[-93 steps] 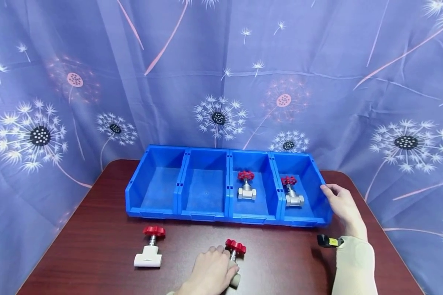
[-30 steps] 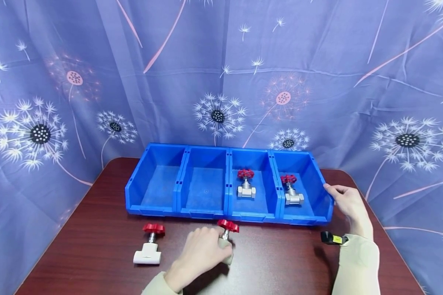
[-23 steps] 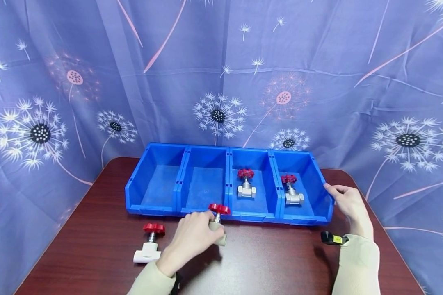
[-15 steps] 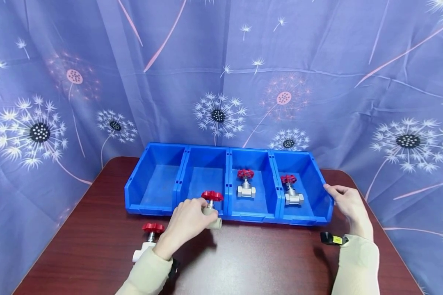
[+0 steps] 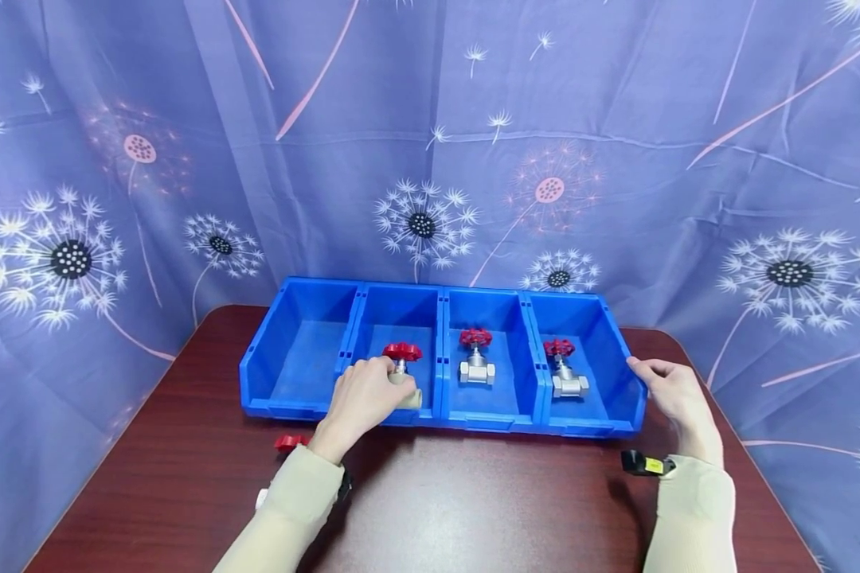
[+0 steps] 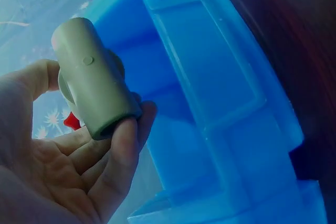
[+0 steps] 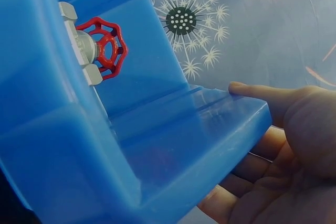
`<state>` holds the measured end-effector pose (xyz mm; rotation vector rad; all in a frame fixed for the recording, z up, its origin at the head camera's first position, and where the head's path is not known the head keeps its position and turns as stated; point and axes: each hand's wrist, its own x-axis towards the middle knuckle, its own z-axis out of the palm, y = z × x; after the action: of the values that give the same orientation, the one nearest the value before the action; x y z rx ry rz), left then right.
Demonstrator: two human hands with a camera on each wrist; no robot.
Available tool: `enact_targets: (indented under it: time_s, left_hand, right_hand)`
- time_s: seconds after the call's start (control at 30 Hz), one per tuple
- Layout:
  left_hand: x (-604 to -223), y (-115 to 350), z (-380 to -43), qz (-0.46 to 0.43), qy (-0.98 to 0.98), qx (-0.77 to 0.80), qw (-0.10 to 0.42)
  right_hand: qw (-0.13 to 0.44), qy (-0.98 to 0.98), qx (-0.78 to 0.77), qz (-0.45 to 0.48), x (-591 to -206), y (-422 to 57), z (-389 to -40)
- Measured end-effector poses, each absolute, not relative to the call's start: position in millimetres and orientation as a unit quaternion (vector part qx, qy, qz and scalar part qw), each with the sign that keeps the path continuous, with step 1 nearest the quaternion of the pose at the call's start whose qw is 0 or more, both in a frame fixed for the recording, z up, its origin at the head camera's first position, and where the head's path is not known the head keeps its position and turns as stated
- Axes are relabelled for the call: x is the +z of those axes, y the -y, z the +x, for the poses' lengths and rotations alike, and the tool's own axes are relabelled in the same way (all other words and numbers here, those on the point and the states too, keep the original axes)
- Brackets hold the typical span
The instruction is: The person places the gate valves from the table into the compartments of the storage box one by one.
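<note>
My left hand (image 5: 361, 398) grips a beige plastic valve (image 6: 94, 77) with a red handwheel by its body, at the front of the second compartment from the left. The left wrist view shows thumb and fingers around that body, above the blue bin's front lip. My right hand (image 5: 677, 402) holds the right end wall of the row of blue bins (image 5: 494, 424), thumb on the rim and fingers outside. A steel gate valve (image 5: 477, 370) sits in the third compartment, another steel valve (image 5: 569, 385) in the fourth. My left forearm mostly hides a white valve (image 5: 291, 442) on the table.
The bins stand at the back of a dark red-brown wooden table (image 5: 473, 501). Behind them hangs a blue curtain (image 5: 315, 199) with a dandelion print. A black wrist device (image 5: 642, 463) juts from the right sleeve.
My left hand has lifted the beige valve from the table and carried it forward and left to the second compartment, its forearm now covering the white valve. The right hand stays on the bin wall.
</note>
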<state>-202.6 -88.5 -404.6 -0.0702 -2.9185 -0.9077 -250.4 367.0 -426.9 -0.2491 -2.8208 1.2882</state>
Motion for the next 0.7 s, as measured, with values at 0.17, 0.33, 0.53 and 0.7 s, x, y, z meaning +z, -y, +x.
enact_targets:
  time_s: [0.17,0.33,0.53,0.7]
  left_hand:
    - [-408,84,-214,-0.013,0.960,-0.277,0.044]
    - [-409,78,-226,-0.008,0.961,-0.274,0.047]
    - [-413,73,-239,-0.001,0.961,-0.274,0.044]
    - [-420,74,-248,0.018,0.963,-0.267,0.021]
  right_hand:
    - [0.013,0.904,0.420,-0.083,-427,-367,-251]
    - [0.018,0.904,0.419,-0.080,-427,-368,-250]
    - [0.018,0.906,0.415,-0.081,-426,-368,-250]
    - [0.014,0.903,0.422,-0.080,-427,-367,-249]
